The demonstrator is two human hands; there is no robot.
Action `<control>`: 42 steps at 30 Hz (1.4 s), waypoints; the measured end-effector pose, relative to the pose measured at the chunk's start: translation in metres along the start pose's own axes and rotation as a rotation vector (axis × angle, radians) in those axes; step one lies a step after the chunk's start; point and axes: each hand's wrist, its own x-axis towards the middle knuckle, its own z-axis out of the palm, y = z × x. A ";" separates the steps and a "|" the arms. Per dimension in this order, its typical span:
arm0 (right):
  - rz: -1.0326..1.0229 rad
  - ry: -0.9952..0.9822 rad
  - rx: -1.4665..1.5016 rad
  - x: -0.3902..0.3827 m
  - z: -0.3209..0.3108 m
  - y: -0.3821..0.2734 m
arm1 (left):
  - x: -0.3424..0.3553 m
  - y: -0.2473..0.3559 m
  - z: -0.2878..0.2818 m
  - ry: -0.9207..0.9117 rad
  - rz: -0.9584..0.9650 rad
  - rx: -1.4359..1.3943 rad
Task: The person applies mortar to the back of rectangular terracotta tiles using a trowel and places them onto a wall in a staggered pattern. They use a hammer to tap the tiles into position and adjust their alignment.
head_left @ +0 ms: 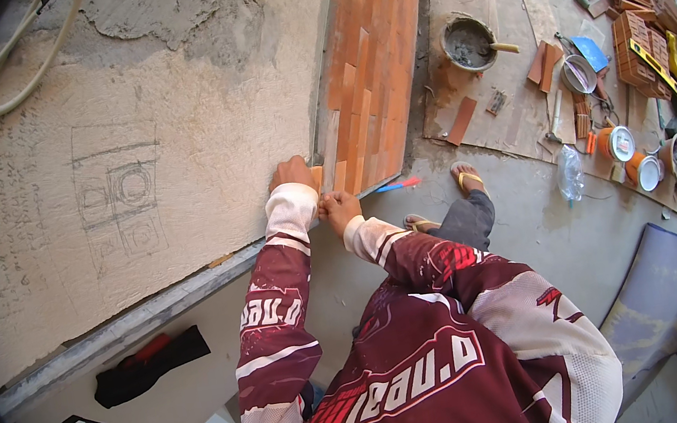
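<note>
As I press a thin orange brick tile [318, 176] onto the rendered wall [171, 131], my left hand [292, 175] pinches its edge. My right hand [340, 208], at five o'clock, closes beneath it. Stiff, brittle, probably light: best held by the edges.

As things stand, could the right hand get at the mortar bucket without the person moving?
Probably not. The right hand is at the tiled wall's lower edge, while the mortar bucket sits well beyond the feet, across open floor; nothing blocks it.

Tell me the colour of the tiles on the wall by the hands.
Orange-terracotta brick tiles, some paler, shown in the head view.
</note>
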 end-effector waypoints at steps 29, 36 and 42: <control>0.013 -0.092 -0.223 0.004 -0.003 -0.028 | -0.003 0.001 -0.003 0.003 0.017 -0.023; 0.033 -0.067 -0.248 0.001 0.001 -0.038 | -0.005 0.005 -0.009 0.002 0.023 -0.023; 0.009 -0.103 -0.275 0.009 -0.004 -0.033 | -0.001 -0.004 0.004 0.060 0.059 -0.016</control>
